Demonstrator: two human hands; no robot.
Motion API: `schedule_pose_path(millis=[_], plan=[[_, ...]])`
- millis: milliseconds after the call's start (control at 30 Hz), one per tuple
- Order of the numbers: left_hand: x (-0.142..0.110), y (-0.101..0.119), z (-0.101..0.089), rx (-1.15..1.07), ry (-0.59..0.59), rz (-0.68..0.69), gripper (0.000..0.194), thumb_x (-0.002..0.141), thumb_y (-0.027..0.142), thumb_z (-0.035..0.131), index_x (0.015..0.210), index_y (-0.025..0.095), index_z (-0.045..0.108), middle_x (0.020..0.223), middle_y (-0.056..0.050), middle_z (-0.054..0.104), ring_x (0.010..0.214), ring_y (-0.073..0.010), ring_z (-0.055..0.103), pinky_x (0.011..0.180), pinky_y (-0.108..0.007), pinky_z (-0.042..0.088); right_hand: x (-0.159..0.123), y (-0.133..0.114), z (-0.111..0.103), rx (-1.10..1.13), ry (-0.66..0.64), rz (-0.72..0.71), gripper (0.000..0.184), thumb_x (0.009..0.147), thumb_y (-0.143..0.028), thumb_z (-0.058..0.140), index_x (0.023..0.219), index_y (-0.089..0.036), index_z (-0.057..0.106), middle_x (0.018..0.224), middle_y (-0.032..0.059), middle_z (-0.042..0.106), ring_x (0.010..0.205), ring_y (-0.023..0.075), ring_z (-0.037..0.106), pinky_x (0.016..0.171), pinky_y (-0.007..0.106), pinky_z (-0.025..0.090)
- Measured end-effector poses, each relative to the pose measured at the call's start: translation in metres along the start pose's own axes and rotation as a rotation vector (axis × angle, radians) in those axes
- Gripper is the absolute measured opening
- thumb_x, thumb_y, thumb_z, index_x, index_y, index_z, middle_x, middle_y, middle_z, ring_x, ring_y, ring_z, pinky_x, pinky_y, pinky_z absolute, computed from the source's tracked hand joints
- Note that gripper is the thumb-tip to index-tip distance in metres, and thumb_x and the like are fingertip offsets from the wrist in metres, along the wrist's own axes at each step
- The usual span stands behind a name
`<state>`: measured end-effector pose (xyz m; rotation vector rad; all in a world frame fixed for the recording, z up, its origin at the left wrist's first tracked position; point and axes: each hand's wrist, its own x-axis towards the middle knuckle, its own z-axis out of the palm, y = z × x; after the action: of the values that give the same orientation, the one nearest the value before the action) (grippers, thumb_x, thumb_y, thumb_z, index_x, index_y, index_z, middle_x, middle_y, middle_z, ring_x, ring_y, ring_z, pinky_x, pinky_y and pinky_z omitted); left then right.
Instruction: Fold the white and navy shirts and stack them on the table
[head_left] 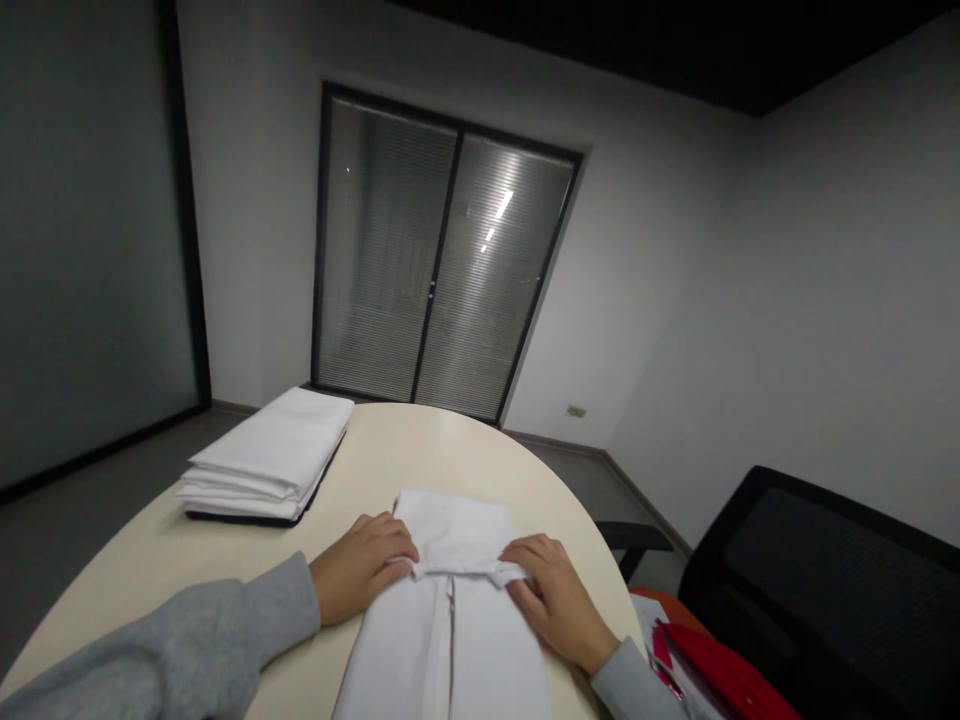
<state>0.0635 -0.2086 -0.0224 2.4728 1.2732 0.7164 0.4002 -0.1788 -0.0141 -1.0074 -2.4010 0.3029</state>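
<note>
A white cloth garment [495, 640], partly folded, lies on the round table in front of me. Its far end is turned over toward me as a flap [461, 530], and a lengthwise slit runs down the middle below that. My left hand [367, 562] grips the flap's left corner between thumb and fingers. At the right corner, my right hand [551, 595] pinches the same cloth, with the thumb beneath and the fingers on top. The garment's near end runs out of the bottom of the view.
A stack of folded white cloths [270, 445] on a dark board [244, 518] stands at the table's left. Right of the cream table [420, 440] is a black mesh chair [832, 590], with a red item [720, 665] on its seat. A blinds-covered window [442, 260] is behind.
</note>
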Motion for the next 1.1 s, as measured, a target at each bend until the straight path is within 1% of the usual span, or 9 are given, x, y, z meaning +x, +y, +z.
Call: schedule_pose_path(millis=[100,300,400,500,600,733,900,1000,1100], plan=[[0.013,0.000,-0.004,-0.058,0.124,-0.017,0.026,0.105,0.026,0.045,0.101,0.021,0.070,0.105,-0.005,0.070,0.105,-0.0219,0.061,0.096,-0.036,0.043,0.011,-0.002,0.004,0.062,0.143,0.011,0.026,0.093,-0.015,0.053,0.112,-0.023,0.069,0.112,0.0087,0.070,0.109,0.0267,0.059,0.097,0.045,0.046],[0.015,0.002,-0.006,0.005,-0.073,-0.046,0.019,0.098,0.042,0.063,0.096,0.025,0.073,0.104,-0.001,0.074,0.107,-0.0245,0.065,0.095,-0.039,0.045,0.006,0.003,0.025,0.040,0.096,-0.042,0.035,0.074,-0.003,0.053,0.099,-0.024,0.068,0.121,0.0080,0.069,0.119,0.0278,0.057,0.106,0.049,0.044],[0.013,0.005,-0.007,0.121,-0.023,-0.056,0.028,0.100,0.045,0.059,0.116,0.026,0.071,0.121,-0.004,0.073,0.118,-0.0275,0.063,0.103,-0.046,0.043,-0.002,0.008,0.031,0.016,0.122,-0.026,0.032,0.076,-0.004,0.054,0.099,-0.022,0.065,0.117,0.0095,0.069,0.116,0.0276,0.059,0.103,0.048,0.046],[0.018,0.008,-0.005,0.263,0.008,0.050,0.057,0.097,0.046,0.063,0.149,0.027,0.052,0.155,-0.007,0.056,0.143,-0.0323,0.047,0.118,-0.055,0.031,-0.001,0.008,0.031,0.007,0.134,-0.045,0.034,0.075,-0.004,0.055,0.102,-0.022,0.064,0.115,0.0098,0.070,0.115,0.0274,0.059,0.101,0.048,0.048],[0.021,0.008,0.005,0.282,-0.122,0.164,0.072,0.097,0.053,0.060,0.161,0.028,0.037,0.168,-0.006,0.038,0.155,-0.0324,0.030,0.125,-0.055,0.024,0.002,0.007,0.030,-0.038,0.094,-0.115,0.048,0.073,-0.002,0.055,0.115,-0.023,0.066,0.125,0.0092,0.070,0.123,0.0278,0.058,0.107,0.050,0.046],[0.018,0.002,0.018,0.218,-0.282,0.194,0.073,0.103,0.066,0.042,0.164,0.028,0.031,0.168,-0.006,0.036,0.157,-0.0328,0.027,0.126,-0.057,0.024,0.001,0.006,0.026,-0.165,0.022,-0.244,0.056,0.075,-0.002,0.054,0.125,-0.023,0.068,0.133,0.0076,0.070,0.130,0.0289,0.057,0.111,0.055,0.044],[0.012,-0.006,0.024,0.202,-0.289,0.190,0.074,0.103,0.069,0.035,0.165,0.030,0.028,0.170,-0.006,0.032,0.159,-0.0322,0.022,0.127,-0.056,0.021,-0.004,0.001,0.017,-0.200,-0.136,-0.175,0.065,0.074,-0.007,0.055,0.135,-0.024,0.067,0.141,0.0067,0.068,0.135,0.0284,0.059,0.120,0.060,0.036],[0.013,-0.005,0.026,0.210,-0.274,0.187,0.072,0.104,0.067,0.037,0.165,0.029,0.028,0.169,-0.006,0.034,0.159,-0.0304,0.022,0.127,-0.054,0.020,-0.010,-0.008,0.011,-0.203,-0.252,-0.102,0.078,0.076,-0.009,0.055,0.152,-0.024,0.053,0.156,0.0076,0.054,0.148,0.0290,0.046,0.127,0.063,0.022],[0.010,-0.001,0.024,0.255,-0.214,0.167,0.063,0.106,0.057,0.043,0.162,0.030,0.035,0.167,-0.005,0.038,0.158,-0.0294,0.025,0.127,-0.053,0.022,-0.028,-0.020,0.003,-0.244,-0.250,-0.088,0.076,0.086,-0.012,0.053,0.159,-0.027,0.041,0.163,0.0070,0.043,0.154,0.0296,0.036,0.127,0.065,0.020]])
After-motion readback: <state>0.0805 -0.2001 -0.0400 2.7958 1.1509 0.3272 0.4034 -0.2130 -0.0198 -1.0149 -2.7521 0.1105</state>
